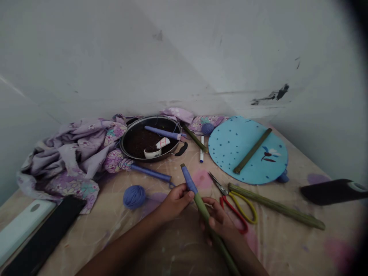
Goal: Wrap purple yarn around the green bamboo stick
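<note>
A long green stick (pixel 202 209), its upper end wound with blue-purple yarn (pixel 189 180), slants across the front of the table, raised in both hands. My left hand (pixel 178 199) pinches the yarn wrapping near its lower edge, thumb and fingers closed. Lower down, my right hand (pixel 217 220) has its fingers wrapped round the bare green part. A ball of blue yarn (pixel 134 197) lies left of my left hand; a strand shows near that hand. Scissors with red and yellow handles (pixel 234 203) rest just right of the stick, blades pointing up-left.
Behind are a black pan (pixel 124 142) holding dark soil, a small cup (pixel 152 154) and a yarn-wrapped stick (pixel 162 132). Bunched floral cloth (pixel 69 153) lies left. A blue round board (pixel 224 145) bears a stick; another green stick (pixel 278 207) lies right, near a black object (pixel 327 191).
</note>
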A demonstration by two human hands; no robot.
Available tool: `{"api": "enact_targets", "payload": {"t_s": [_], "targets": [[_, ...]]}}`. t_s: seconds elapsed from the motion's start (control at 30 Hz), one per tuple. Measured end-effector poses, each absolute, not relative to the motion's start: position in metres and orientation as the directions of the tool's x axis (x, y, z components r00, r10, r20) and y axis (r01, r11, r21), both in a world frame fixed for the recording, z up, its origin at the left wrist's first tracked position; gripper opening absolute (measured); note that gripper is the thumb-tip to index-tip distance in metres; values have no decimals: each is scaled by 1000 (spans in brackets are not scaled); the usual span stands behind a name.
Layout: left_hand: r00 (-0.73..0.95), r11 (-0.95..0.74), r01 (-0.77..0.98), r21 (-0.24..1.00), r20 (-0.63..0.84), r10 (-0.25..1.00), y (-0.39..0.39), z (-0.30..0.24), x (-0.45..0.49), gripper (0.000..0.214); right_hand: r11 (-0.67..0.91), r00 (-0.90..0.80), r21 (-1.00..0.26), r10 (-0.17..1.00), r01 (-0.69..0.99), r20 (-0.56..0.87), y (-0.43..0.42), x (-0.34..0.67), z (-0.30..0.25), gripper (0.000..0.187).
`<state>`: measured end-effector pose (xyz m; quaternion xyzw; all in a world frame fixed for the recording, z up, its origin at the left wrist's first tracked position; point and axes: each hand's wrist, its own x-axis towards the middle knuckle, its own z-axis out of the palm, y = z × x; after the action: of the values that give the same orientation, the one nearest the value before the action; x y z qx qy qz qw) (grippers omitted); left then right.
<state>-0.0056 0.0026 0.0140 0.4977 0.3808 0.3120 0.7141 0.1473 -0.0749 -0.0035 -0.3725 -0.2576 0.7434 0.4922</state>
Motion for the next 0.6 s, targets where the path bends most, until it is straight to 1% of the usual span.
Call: {"api": "enact_targets", "payload": {"t_s": [0.07, 0.13, 0.2, 0.3, 0.37, 0.43, 0.5, 0.57, 0.6], "targets": [[510, 297, -75, 952, -220, 831, 4, 14, -6, 48, -392, -178, -768, 919, -506, -352, -77, 148, -2, 54], [520, 298, -76, 951, -217, 826, 4, 14, -7, 50, -442, -163, -740, 892, -508, -421, -79, 148, 0, 44], [537, 311, -83, 947, -221, 814, 3, 12, -8, 51, -501, -222, -670, 859, -548, -461, -80, 149, 2, 39], [572, 344, -112, 932, -222, 790, 3, 11, -8, 49, -564, -340, -566, 821, -601, -459, -79, 152, 2, 37], [574, 349, -123, 929, -220, 788, 4, 11, -8, 48, -579, -367, -548, 812, -604, -454, -79, 153, 2, 38], [541, 342, -116, 933, -229, 809, 4, 12, -9, 48, -563, -353, -597, 825, -571, -441, -79, 154, 1, 42], [484, 330, -108, 938, -241, 841, 6, 14, -9, 48, -506, -330, -710, 861, -489, -386, -80, 154, -2, 49], [433, 317, -100, 943, -245, 868, 8, 15, -10, 48, -375, -262, -869, 918, -322, -299, -82, 153, -6, 55], [410, 306, -101, 947, -241, 880, 9, 16, -10, 48, -282, -200, -939, 949, -199, -243, -83, 152, -8, 56]]}}
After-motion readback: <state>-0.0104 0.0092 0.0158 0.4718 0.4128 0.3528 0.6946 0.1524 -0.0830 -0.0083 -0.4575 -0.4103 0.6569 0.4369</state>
